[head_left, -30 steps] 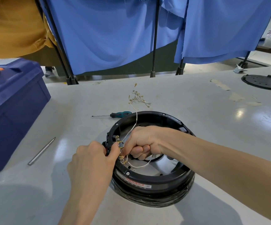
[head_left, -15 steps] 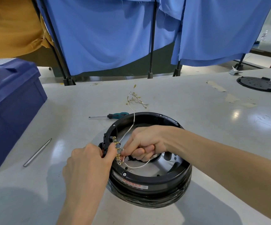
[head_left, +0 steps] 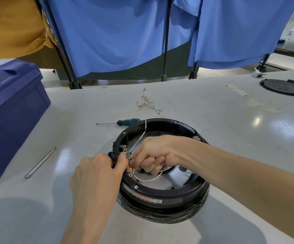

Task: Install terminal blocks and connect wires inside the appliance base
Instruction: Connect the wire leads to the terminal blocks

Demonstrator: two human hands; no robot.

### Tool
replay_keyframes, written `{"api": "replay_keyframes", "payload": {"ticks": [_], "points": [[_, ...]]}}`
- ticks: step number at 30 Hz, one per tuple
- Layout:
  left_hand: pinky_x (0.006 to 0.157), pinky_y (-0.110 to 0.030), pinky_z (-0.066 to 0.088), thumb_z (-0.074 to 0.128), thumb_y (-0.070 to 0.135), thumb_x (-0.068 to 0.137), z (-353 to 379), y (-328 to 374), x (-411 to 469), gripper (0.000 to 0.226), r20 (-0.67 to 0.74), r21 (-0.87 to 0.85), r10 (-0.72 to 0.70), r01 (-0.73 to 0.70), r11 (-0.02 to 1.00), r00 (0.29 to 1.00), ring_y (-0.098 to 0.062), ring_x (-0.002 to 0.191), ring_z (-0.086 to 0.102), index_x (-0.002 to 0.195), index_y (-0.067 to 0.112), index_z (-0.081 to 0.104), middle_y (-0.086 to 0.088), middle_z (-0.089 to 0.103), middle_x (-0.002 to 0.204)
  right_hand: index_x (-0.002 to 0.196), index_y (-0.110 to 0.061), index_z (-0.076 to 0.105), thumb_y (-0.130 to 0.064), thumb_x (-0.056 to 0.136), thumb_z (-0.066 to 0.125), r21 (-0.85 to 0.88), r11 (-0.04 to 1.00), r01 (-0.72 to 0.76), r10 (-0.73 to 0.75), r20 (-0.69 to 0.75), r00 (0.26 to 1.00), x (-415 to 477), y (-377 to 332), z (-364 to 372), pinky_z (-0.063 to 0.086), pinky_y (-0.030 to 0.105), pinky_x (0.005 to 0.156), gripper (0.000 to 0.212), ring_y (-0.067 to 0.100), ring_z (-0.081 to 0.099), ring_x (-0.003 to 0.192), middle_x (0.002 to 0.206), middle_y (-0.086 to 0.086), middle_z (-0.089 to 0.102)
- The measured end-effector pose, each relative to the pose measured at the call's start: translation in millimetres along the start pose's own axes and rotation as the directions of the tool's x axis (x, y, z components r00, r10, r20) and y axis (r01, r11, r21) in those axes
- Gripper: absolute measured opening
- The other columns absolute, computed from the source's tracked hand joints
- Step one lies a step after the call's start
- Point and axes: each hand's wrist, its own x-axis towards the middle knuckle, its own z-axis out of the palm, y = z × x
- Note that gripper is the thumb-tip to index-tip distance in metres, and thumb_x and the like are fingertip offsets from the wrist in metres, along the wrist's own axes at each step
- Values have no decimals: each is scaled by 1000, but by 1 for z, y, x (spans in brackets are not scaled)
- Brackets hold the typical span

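Note:
A round black appliance base lies on the grey table in front of me. A black terminal block with brass tabs sits on its left inner rim. My left hand grips that block from outside the rim. My right hand reaches inside the ring and pinches the end of a white wire at the brass tabs. The wire trails up over the far rim, and another white loop curves below my right hand. My fingertips hide the exact joint.
A pile of spare wires with brass lugs lies beyond the base. A teal-handled screwdriver and a metal rod lie to the left. A blue toolbox stands at far left, a black round cover at far right.
Both hands keep their hold at the terminal block. The right hand has shifted slightly at the brass tabs. The view has moved a little.

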Motion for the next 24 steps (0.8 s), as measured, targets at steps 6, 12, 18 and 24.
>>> {"api": "replay_keyframes", "payload": {"ticks": [6,12,18,24], "points": [[51,-30,45,49,70,72,-7,-1,0,68,21,-70,-90,92,993,996,-27,57,53,43,9,56,-9,56,45,82,3,59,-4,96,53,-43,999,0,-1,-7,1000,-10,-2,-4,15,15,33,17,2,21,26,36,-3,34],[52,-28,47,53,75,68,-18,1,0,71,74,-53,-117,121,991,990,-24,55,57,44,9,61,-7,55,40,79,3,64,-5,93,60,-159,987,32,-35,-16,999,-19,3,-1,18,14,32,16,5,24,24,39,1,45],[47,-24,42,61,65,73,-26,0,-9,63,192,-181,-134,169,969,972,-8,36,55,44,10,64,0,55,34,91,5,61,3,91,56,-169,985,28,-40,-69,997,-16,3,8,29,13,30,5,5,43,27,44,4,56],[42,-20,42,70,53,75,-23,-1,-6,51,226,-327,-138,208,922,964,-9,28,50,42,14,64,-1,54,33,84,3,60,4,93,51,-80,995,60,-61,-11,998,-19,7,8,20,11,30,13,3,29,26,42,1,46]]}}
